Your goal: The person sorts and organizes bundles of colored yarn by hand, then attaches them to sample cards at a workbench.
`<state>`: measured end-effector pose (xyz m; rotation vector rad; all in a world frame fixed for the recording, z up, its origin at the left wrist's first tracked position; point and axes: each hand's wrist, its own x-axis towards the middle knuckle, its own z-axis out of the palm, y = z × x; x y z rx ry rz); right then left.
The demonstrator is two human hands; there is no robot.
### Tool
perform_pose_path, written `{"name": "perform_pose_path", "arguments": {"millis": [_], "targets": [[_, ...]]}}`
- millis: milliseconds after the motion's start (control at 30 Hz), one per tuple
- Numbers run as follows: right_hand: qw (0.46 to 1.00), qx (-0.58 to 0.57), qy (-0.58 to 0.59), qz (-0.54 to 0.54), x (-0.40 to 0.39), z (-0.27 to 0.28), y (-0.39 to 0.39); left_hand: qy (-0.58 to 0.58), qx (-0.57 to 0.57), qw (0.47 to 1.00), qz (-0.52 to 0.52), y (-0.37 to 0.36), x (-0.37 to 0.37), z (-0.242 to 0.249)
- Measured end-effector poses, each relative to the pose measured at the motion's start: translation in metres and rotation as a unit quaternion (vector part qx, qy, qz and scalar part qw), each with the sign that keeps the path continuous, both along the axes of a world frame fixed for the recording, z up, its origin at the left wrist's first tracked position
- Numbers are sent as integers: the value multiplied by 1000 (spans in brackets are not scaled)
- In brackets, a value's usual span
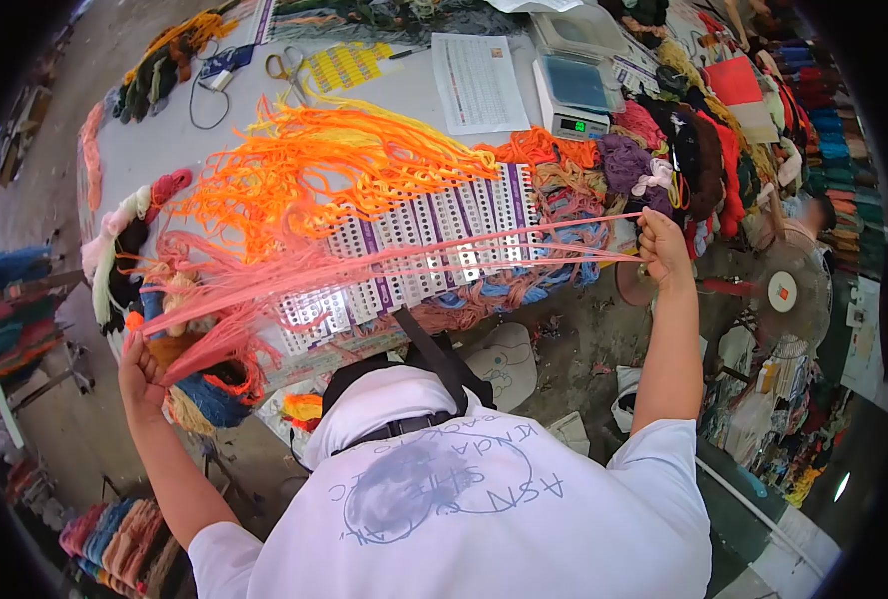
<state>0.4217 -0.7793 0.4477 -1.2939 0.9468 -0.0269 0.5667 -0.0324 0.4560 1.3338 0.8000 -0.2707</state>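
Pink yarn (394,262) is stretched across the table's front between my hands. My left hand (142,371), at the table's left corner, is closed on the pink strands. At the right, past the table's front edge, my right hand (661,246) is closed round their other end. Beneath the yarn lie white cards with rows of holes and purple stripes (432,232). Orange and yellow threads (294,165) hang from the cards and spread behind them. More loose pink threads fan out near my left hand.
Scissors (286,66), a printed sheet (478,84) and a digital scale (576,100) lie toward the back. Coloured yarn bundles (708,160) pile up on the right. A fan (791,292) stands beyond my right hand, near a partly visible person (798,215).
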Motion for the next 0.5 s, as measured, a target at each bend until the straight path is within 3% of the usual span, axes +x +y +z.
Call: {"name": "perform_pose_path", "arguments": {"millis": [100, 133, 167, 200, 267, 300, 333, 367, 433, 500], "targets": [[982, -176, 59, 32, -1, -10, -28, -25, 68, 995, 71, 11, 4, -6], [950, -304, -14, 69, -9, -39, -62, -14, 85, 991, 99, 19, 1, 0], [975, -221, -27, -10, -16, -58, -98, -43, 69, 989, 123, 56, -2, -10], [973, -228, 8, -27, -26, -49, -119, -42, 105, 975, 191, 91, -6, -14], [966, -167, 18, -197, -83, -74, -237, -62, 155, 937, 307, 154, -26, -9], [930, -318, 44, -179, -112, -73, -274, -69, 140, 929, 337, 185, -36, 0], [916, -256, 111, -288, -152, -73, -321, -74, 124, 920, 365, 210, -49, 7], [941, -141, 93, -293, -179, -61, -364, -79, 73, 925, 364, 219, -55, 24], [920, -172, 107, -337, -163, -23, -326, -171, 0, 913, 369, 233, -59, 41], [909, -242, 97, -324, -96, 10, -216, -249, -55, 913, 319, 220, -52, 54]]}}
